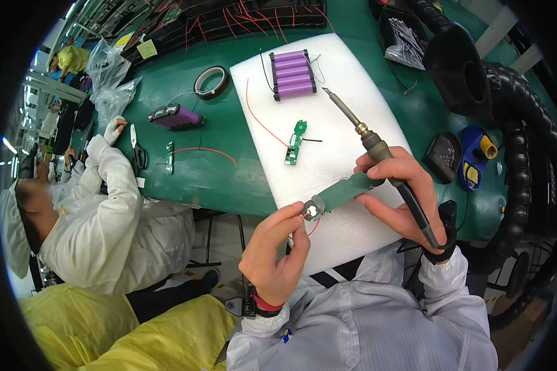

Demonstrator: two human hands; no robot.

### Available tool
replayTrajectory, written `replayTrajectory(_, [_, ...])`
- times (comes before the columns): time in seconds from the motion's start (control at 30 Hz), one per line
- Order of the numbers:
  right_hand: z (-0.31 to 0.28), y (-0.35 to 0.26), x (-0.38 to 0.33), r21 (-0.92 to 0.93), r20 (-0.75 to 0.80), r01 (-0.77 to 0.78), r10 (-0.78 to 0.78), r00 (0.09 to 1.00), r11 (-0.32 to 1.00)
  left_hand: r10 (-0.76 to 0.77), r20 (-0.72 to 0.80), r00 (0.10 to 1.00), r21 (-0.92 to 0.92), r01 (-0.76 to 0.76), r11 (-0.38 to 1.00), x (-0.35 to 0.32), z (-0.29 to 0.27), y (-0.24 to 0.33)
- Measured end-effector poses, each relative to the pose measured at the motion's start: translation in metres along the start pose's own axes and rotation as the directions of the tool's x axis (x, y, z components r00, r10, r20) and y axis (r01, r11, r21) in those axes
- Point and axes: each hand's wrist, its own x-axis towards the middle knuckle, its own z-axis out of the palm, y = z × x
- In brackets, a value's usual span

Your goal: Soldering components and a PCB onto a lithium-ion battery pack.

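Over the near part of the white foam sheet [359, 105], a green-wrapped cylinder [339, 194] is held between my two hands. Its end facing my left hand shows a bright metal terminal in a dark ring. My left hand [273, 250] is closed, thumb and forefinger pinching a thin red wire [315, 227] at that end. My right hand [408, 188] grips the cylinder's other end with its fingers and also holds a soldering iron [375, 147], whose tip points away, far and left. A green circuit board [295, 143] with a red wire lies on the foam beyond.
A purple battery pack [293, 74] sits on the foam's far part. Leftward are a tape roll [211, 82], another purple pack [175, 116], scissors [138, 151] and a second board [169, 159]. A black extraction hose [515, 148] stands at right. A co-worker in white [105, 229] sits left.
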Motion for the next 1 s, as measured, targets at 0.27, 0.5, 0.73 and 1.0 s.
replayTrajectory(0.27, [-0.006, -0.008, -0.001, -0.177, -0.116, 0.118, -0.14, 0.983, 0.977, -0.003, -0.003, 1.0, -0.02, 0.003, 1.0, -0.004, -0.002, -0.002])
replayTrajectory(0.5, [-0.021, -0.052, -0.024, -0.38, -0.214, 0.248, -0.345, 0.914, 0.891, -0.023, 0.019, 1.0, -0.018, 0.023, 1.0, -0.001, -0.003, -0.002])
replayTrajectory(0.73, [-0.02, -0.084, -0.045, -0.413, -0.117, 0.3, -0.377, 0.919, 0.86, -0.002, 0.045, 0.999, -0.049, 0.005, 0.999, -0.001, -0.007, -0.005])
replayTrajectory(1.0, [0.009, -0.095, -0.031, -0.431, -0.065, 0.267, -0.325, 0.943, 0.862, 0.027, -0.012, 1.0, -0.064, -0.028, 0.998, -0.002, -0.003, -0.005])
